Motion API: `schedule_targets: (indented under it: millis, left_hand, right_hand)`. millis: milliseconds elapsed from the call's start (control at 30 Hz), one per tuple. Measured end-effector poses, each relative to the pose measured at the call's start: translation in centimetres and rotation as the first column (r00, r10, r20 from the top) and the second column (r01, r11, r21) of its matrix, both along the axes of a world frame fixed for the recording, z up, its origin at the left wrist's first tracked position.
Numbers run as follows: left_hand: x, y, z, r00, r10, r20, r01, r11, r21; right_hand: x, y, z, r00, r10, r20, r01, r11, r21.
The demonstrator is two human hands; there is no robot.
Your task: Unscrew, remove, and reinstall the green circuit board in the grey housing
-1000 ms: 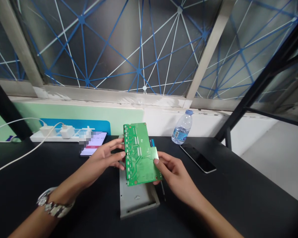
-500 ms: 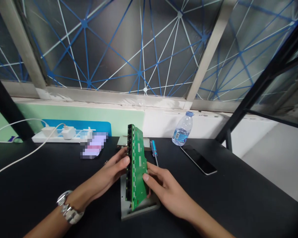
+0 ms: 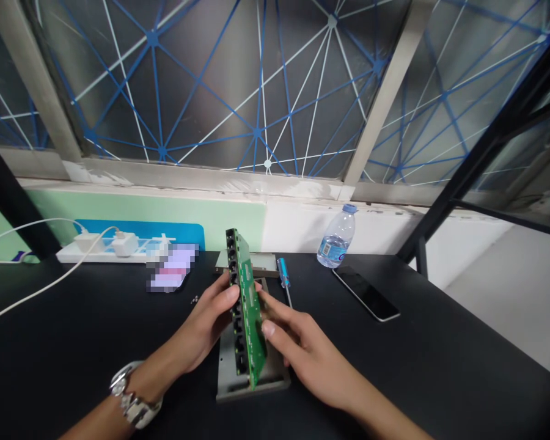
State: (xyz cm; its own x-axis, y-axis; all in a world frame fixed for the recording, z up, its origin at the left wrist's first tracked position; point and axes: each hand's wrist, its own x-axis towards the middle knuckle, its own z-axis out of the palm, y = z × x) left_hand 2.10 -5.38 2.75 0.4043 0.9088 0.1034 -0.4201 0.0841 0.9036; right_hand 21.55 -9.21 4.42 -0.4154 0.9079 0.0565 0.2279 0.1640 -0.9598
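A green circuit board (image 3: 252,318) with a row of black ports along its left edge stands nearly upright between my hands. My left hand (image 3: 213,318) grips the port side, thumb on the ports and the other fingers hidden behind. On the other side my right hand (image 3: 297,342) holds the board's right edge between thumb and fingers. Beneath the board lies a grey metal case half (image 3: 227,373), flat on the table. Another flat metal piece (image 3: 266,263) lies behind it. A screwdriver (image 3: 284,275) with a blue clear handle rests to the right of the case.
Small screws (image 3: 195,300) lie left of the case. A water bottle (image 3: 334,241) and a dark phone (image 3: 366,293) are at the back right. A white power strip (image 3: 110,252) with cables and a blurred-out phone (image 3: 174,269) sit at the back left, before the wall.
The board has turned so its port side faces me more and its green face shows narrower. My hands keep their hold, and more of the metal case beneath shows.
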Motion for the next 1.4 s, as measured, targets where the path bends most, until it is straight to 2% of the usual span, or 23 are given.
schedule_targets:
  millis: [100, 200, 300, 433, 667, 733, 900, 1067, 1167, 1267, 1400]
  left_hand:
    - [0.1, 0.0, 0.5, 0.995, 0.087, -0.058, -0.085, 0.996, 0.025]
    - [0.3, -0.1, 0.8, 0.98, 0.15, -0.132, -0.144, 0.988, 0.058]
    - [0.8, -0.1, 0.8, 0.953, 0.206, -0.222, -0.189, 0.977, 0.095]
    - [1.2, -0.2, 0.9, 0.914, 0.228, -0.336, -0.176, 0.968, 0.179]
    - [-1.3, 1.1, 1.9, 0.857, 0.239, -0.456, -0.138, 0.96, 0.245]
    - [-2.0, 1.6, 2.0, 0.884, 0.186, -0.429, -0.102, 0.972, 0.21]
    - [-2.8, 1.9, 2.0, 0.924, 0.099, -0.37, -0.026, 0.98, 0.196]
    - [-2.8, 1.6, 1.9, 0.958, 0.002, -0.286, 0.026, 0.995, 0.097]
    - [-2.7, 1.6, 1.8, 0.977, -0.071, -0.2, 0.075, 0.997, 0.01]
    - [-2.6, 1.6, 1.5, 0.974, -0.205, -0.092, 0.199, 0.977, -0.077]
    - [-2.5, 1.1, 1.1, 0.917, -0.398, -0.03, 0.393, 0.913, -0.107]
  right_hand:
    - [0.0, -0.3, 0.3, 1.0, -0.016, 0.02, 0.014, 0.997, 0.078]
    - [0.1, -0.5, 0.5, 0.998, -0.021, -0.051, 0.029, 0.987, 0.16]
    - [-0.1, -0.6, 0.5, 0.998, -0.035, -0.053, 0.044, 0.982, 0.185]
    - [-0.3, -0.5, 0.3, 0.993, -0.113, 0.045, 0.103, 0.978, 0.18]
    - [1.2, 1.2, -0.2, 0.969, -0.248, -0.019, 0.248, 0.959, 0.136]
    - [1.5, 1.7, -0.4, 0.971, -0.24, -0.022, 0.241, 0.961, 0.134]
    - [1.6, 2.1, -0.7, 0.956, -0.285, 0.063, 0.258, 0.926, 0.276]
    - [1.4, 1.9, -1.0, 0.972, -0.235, 0.033, 0.225, 0.957, 0.182]
    - [1.5, 1.7, -1.0, 0.975, -0.22, 0.042, 0.204, 0.95, 0.236]
    - [1.7, 1.7, -1.1, 0.962, -0.252, 0.108, 0.198, 0.911, 0.362]
    - [1.9, 1.8, -1.4, 0.942, -0.258, 0.214, 0.133, 0.874, 0.467]
